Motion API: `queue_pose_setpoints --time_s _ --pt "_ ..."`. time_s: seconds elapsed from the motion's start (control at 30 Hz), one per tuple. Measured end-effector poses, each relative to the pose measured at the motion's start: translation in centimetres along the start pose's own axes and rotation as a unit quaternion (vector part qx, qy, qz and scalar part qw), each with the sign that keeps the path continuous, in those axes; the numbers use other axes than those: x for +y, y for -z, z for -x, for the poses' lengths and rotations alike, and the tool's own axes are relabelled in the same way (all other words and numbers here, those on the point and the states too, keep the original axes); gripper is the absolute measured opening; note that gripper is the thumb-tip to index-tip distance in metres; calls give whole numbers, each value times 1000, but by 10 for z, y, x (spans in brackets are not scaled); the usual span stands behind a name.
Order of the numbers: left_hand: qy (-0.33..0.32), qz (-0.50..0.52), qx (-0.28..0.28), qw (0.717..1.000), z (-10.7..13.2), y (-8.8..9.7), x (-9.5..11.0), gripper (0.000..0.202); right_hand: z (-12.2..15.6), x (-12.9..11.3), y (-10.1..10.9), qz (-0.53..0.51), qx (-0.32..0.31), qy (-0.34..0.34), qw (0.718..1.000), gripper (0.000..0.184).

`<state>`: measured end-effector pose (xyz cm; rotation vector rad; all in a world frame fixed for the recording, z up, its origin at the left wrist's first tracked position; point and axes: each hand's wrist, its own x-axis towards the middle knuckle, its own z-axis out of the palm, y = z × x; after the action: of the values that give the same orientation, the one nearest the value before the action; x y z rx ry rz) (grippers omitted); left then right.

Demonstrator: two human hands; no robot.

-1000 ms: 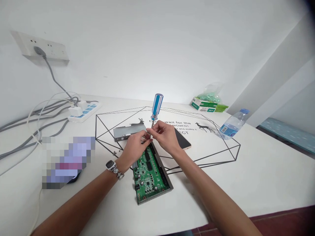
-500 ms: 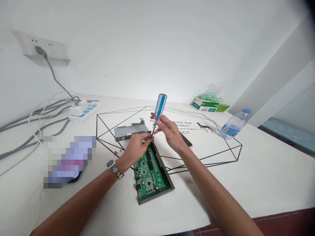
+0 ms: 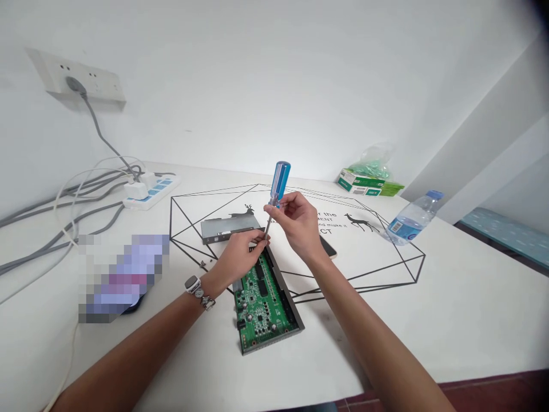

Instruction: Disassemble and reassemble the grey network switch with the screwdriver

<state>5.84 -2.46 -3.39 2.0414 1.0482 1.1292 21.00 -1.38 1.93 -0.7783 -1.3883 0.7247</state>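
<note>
A screwdriver (image 3: pixel 280 182) with a blue and clear handle stands nearly upright, its tip pointing down at the far end of a green circuit board (image 3: pixel 261 303) in a dark metal tray. My right hand (image 3: pixel 300 220) pinches the lower part of the handle between thumb and fingers. Fingers of my left hand (image 3: pixel 242 252) close around the shaft close to its tip, over the board's far edge. They hide the tip and whatever lies under it. A grey metal cover (image 3: pixel 227 226) lies just beyond my left hand.
Tiny dark parts, perhaps screws (image 3: pixel 203 264), lie left of my left hand. A dark phone (image 3: pixel 328 247) is partly behind my right wrist. Also on the table are a water bottle (image 3: pixel 414 220), green-white boxes (image 3: pixel 360 182), a power strip (image 3: pixel 152 191) with cables and a blurred-out device (image 3: pixel 128 274).
My right hand's fingers have shifted on the screwdriver handle, turned around to its right side. The left hand stays at the shaft, and the view has moved slightly.
</note>
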Motion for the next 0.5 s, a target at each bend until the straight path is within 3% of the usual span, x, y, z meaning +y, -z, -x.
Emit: queue_pose_setpoints --time_s 0.07,0.27,0.5 --pt "-1 4 -4 1000 1 0 0 26 1 -2 -1 3 -3 4 1000 31" --pt "-1 6 -26 1000 1 1 2 28 1 -15 11 69 -143 -14 987 27" --pt "-11 -1 -22 1000 1 0 1 28 3 -14 7 188 -6 53 981 32"
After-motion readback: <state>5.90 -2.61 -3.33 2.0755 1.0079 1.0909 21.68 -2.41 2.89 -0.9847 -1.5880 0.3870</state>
